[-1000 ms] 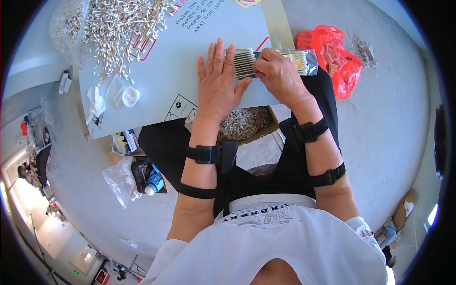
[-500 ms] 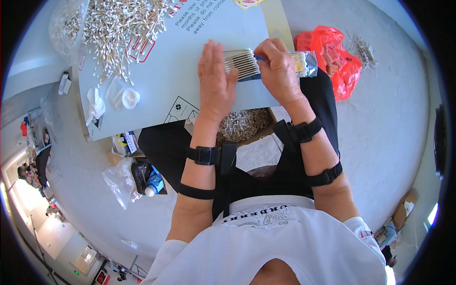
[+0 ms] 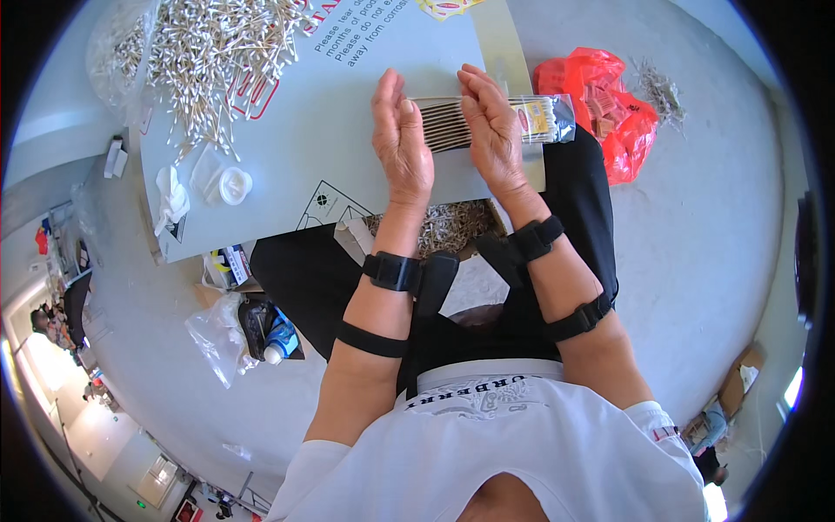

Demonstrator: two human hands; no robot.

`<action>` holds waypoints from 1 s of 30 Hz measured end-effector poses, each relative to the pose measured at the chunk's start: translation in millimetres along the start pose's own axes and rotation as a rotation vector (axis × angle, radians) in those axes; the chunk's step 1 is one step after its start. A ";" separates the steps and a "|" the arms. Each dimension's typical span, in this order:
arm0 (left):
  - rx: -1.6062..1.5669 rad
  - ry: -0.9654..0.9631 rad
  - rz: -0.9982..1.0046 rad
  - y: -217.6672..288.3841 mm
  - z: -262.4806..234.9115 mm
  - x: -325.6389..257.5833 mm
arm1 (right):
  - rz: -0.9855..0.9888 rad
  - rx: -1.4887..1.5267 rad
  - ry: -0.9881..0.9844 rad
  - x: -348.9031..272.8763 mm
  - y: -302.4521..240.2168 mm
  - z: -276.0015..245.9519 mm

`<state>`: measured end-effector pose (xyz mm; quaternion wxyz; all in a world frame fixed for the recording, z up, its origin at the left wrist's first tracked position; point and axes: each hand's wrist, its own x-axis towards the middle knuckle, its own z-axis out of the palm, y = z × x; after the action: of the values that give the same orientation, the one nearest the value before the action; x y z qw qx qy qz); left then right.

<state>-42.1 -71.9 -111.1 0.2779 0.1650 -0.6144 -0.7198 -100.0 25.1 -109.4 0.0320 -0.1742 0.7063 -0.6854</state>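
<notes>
Head view: my left hand and right hand, both flat, squeeze the swabs; uneven pressure could scatter them beside the packet.

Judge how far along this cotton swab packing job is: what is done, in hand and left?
Done: nothing finished shows for certain. In hand: the left hand and right hand press edge-on against a row of cotton swabs whose far end sits in a clear plastic sleeve. Left: a big loose heap of cotton swabs lies on the pale board, more in a box below.
</notes>
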 end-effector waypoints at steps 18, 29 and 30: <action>1.315 -0.430 0.343 27.2 -23.1 -13.7 | -0.403 -0.807 -0.404 0.1 -23.9 -39.9; 1.380 -0.517 0.273 21.3 -21.0 -23.9 | -0.399 -1.129 -0.551 -23.2 -18.0 -45.3; 1.380 -0.509 0.269 20.4 -20.2 -23.5 | -0.403 -1.123 -0.540 -21.7 -18.2 -45.3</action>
<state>-7.7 -75.7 -97.5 0.0460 0.0538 -0.9867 -0.1465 -88.9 74.8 -93.2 -0.0168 -0.4593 0.8775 -0.1369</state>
